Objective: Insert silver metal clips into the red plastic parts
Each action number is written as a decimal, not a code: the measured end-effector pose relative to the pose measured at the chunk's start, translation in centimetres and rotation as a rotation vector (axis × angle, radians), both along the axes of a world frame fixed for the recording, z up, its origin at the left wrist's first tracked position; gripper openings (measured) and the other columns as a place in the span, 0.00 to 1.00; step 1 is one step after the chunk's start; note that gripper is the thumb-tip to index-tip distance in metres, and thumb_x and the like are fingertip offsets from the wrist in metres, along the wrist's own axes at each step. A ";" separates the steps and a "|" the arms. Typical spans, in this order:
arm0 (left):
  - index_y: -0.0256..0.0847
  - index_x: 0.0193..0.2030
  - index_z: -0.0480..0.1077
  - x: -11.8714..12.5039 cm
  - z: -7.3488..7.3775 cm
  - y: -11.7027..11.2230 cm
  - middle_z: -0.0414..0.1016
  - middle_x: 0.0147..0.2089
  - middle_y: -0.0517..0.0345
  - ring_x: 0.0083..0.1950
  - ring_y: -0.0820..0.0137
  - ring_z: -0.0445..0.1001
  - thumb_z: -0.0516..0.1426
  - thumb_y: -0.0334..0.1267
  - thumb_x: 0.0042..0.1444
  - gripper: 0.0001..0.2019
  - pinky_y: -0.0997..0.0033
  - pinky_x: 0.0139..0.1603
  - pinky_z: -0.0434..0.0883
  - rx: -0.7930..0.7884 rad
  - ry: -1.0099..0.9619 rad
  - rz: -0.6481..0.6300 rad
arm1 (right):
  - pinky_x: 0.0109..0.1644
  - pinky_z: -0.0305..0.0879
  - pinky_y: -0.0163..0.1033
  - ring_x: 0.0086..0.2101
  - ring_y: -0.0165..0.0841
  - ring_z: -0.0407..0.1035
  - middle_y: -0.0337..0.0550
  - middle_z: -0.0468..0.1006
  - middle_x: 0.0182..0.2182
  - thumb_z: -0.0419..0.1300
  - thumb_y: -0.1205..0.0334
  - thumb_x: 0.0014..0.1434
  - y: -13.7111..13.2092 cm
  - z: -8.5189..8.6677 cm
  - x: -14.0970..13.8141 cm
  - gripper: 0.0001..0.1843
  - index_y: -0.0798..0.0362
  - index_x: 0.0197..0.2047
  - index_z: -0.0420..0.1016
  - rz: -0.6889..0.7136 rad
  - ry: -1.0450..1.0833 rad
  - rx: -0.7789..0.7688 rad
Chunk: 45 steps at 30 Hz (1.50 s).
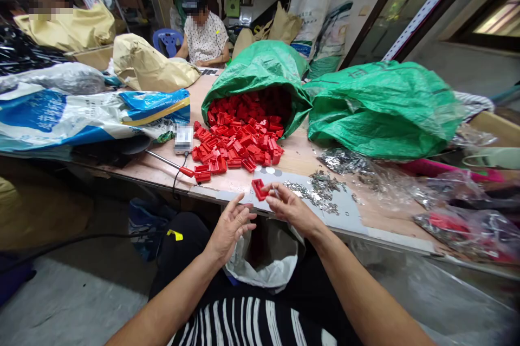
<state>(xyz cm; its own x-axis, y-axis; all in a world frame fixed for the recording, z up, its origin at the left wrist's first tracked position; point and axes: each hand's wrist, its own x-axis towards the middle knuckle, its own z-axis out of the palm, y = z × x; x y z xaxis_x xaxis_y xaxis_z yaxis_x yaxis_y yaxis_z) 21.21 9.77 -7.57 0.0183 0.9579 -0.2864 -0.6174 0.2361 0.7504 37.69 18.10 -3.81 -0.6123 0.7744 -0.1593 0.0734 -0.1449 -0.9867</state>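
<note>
My right hand (289, 206) pinches a small red plastic part (259, 189) at the table's front edge, with a thin metal piece sticking up between its fingers. My left hand (231, 224) hovers just left of it, palm turned up, fingers apart and holding nothing. Ahead lies a heap of the same red plastic parts (235, 145), spilling from an open green sack (260, 72). Small silvery metal pieces (319, 189) are scattered on a grey sheet to the right of my hands. A white bag (264, 267) hangs open on my lap below the hands.
A second green sack (382, 108) lies at the right, with clear plastic bags (459, 216) beside it. A red-handled tool (173, 164) and a small white device (183, 138) sit to the left of the heap. Blue-white and tan sacks crowd the left. Another person (205, 34) sits at the far end.
</note>
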 end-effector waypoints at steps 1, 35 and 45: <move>0.43 0.61 0.59 0.2 0.1 0.0 0.65 0.57 0.45 0.50 0.65 0.71 0.61 0.43 0.53 0.30 0.64 0.48 0.69 0.001 -0.055 -0.036 | 0.22 0.42 0.28 0.21 0.21 0.46 0.34 0.58 0.26 0.59 0.49 0.57 -1.3 -0.1 0.4 0.19 0.52 0.45 0.63 0.053 0.008 -0.037; 0.34 0.52 0.67 2.5 -1.6 -1.3 0.75 0.49 0.43 0.44 0.64 0.76 0.67 0.38 0.44 0.28 0.67 0.42 0.73 -0.048 0.132 -0.109 | 0.37 0.56 0.36 0.39 0.33 0.68 0.38 0.76 0.39 0.55 0.57 0.60 1.3 -2.4 11.8 0.09 0.48 0.40 0.74 -0.239 -1.141 0.677; 0.34 0.50 0.66 2.6 -1.2 -1.3 0.76 0.47 0.46 0.42 0.66 0.76 0.67 0.37 0.44 0.27 0.69 0.41 0.74 -0.035 0.146 -0.090 | 0.39 0.58 0.35 0.41 0.33 0.69 0.40 0.76 0.42 0.55 0.60 0.61 1.2 -2.4 11.7 0.09 0.48 0.43 0.75 -0.192 -1.115 0.763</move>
